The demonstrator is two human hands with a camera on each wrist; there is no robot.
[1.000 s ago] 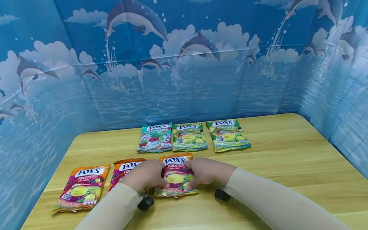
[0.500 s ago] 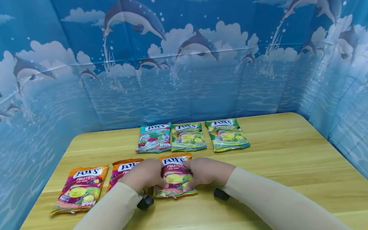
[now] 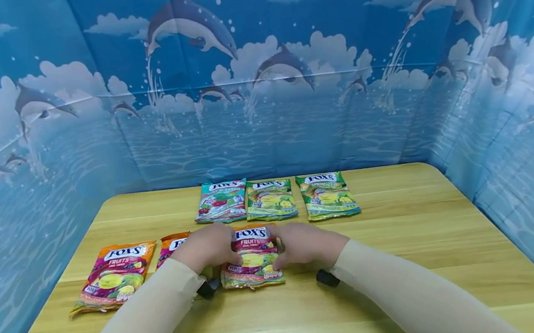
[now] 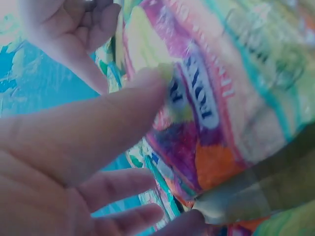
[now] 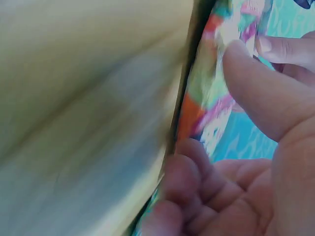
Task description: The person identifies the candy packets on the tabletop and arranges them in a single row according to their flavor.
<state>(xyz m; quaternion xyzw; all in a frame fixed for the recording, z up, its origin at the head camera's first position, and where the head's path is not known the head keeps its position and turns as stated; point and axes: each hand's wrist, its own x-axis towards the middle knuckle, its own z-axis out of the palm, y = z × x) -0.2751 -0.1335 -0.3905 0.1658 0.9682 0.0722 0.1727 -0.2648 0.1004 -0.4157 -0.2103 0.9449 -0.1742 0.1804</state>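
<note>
A purple and orange bag of FOX'S Fruits candy [image 3: 253,255] lies flat at the front middle of the table, between my two hands. My left hand [image 3: 208,245] is at its left side, thumb on the printed front; in the left wrist view the other fingers [image 4: 123,184] are spread, fairly straight. At the bag's right edge is my right hand [image 3: 307,242]; its thumb [image 5: 241,59] and bent fingers [image 5: 184,169] stand apart there. A second Fruits bag [image 3: 169,246] is mostly hidden behind my left hand and sleeve. A third Fruits bag [image 3: 117,276] lies further left.
Along the back of the wooden table [image 3: 401,286] lie a teal FOX'S bag [image 3: 222,201] and two green FOX'S bags, one in the middle [image 3: 270,199] and one to the right [image 3: 327,195]. A blue dolphin-print curtain [image 3: 259,120] encloses the table's back and sides.
My right hand has shifted slightly right, its fingers further off the bag's edge. The bag stays almost in place between my hands. The head view has turned slightly.
</note>
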